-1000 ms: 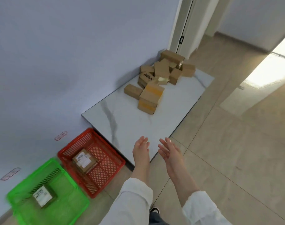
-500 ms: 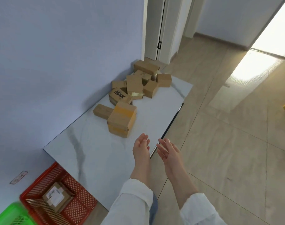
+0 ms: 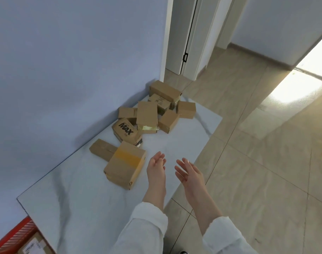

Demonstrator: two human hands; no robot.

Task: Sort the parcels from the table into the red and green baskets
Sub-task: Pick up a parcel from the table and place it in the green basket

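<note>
The counter (image 3: 79, 202) is white marble with grey veins. The parcels (image 3: 147, 112) are brown cardboard; the nearest parcel (image 3: 124, 167) bears a yellow band, the lettered parcel (image 3: 125, 132) black "MAX". The basket (image 3: 14, 233) is red lattice, the sleeves (image 3: 143, 230) white.

I see the left hand (image 3: 155, 168) and the right hand (image 3: 190, 173) held out flat at the table's (image 3: 83, 195) right edge, holding nothing. The left hand is just beside a brown box with yellow tape (image 3: 125, 165). More boxes (image 3: 147, 114) are heaped at the far corner. A red basket (image 3: 13, 233) with one parcel (image 3: 34, 246) inside peeks out by the near left corner.
</note>
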